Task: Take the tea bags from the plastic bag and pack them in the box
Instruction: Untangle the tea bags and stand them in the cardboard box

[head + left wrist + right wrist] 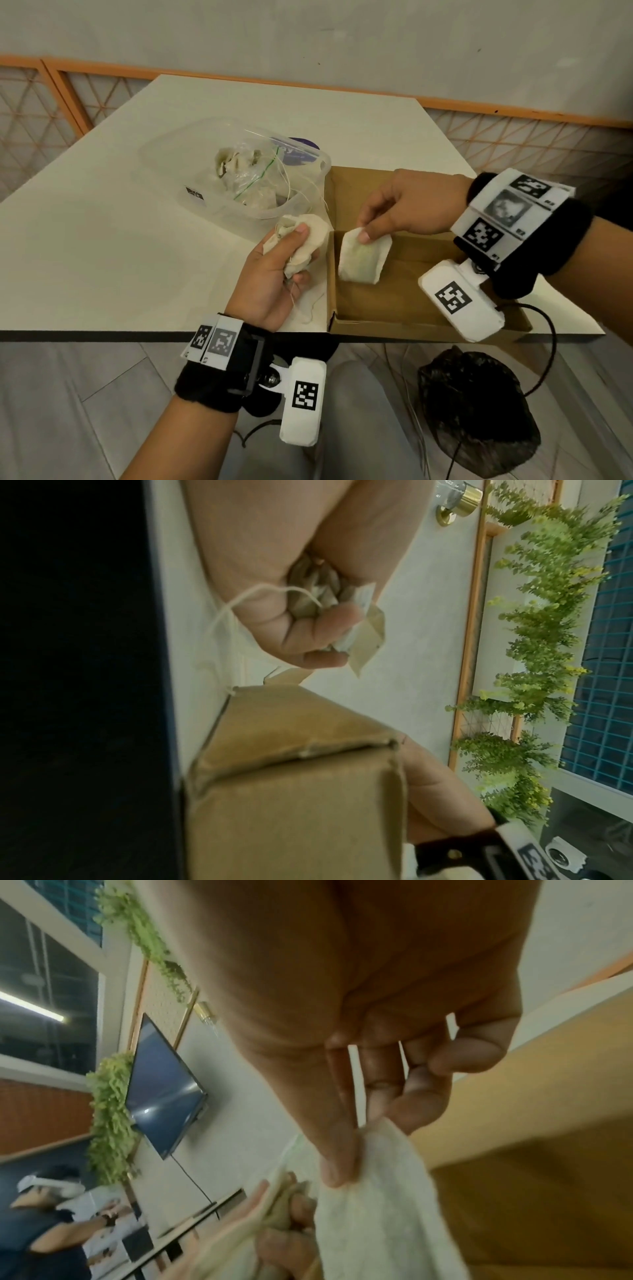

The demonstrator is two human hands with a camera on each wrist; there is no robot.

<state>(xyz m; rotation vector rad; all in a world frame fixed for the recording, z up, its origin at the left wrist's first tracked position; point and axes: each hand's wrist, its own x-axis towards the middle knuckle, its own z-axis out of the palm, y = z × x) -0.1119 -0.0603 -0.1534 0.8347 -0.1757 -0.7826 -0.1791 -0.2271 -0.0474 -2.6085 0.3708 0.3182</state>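
Tea bags (pixel 363 257) in both hands (pixel 407 209)

Both bare hands, the left hand (pixel 274 274) and the right hand (pixel 407 205), wear a thick black fabric wristband (pixel 205 387) carrying white plates printed with black square code markers. A white rounded camera housing (pixel 303 401) with 1 marker hangs from each band on a screwed bracket. A thin black cable (pixel 544 346) trails from the right one.
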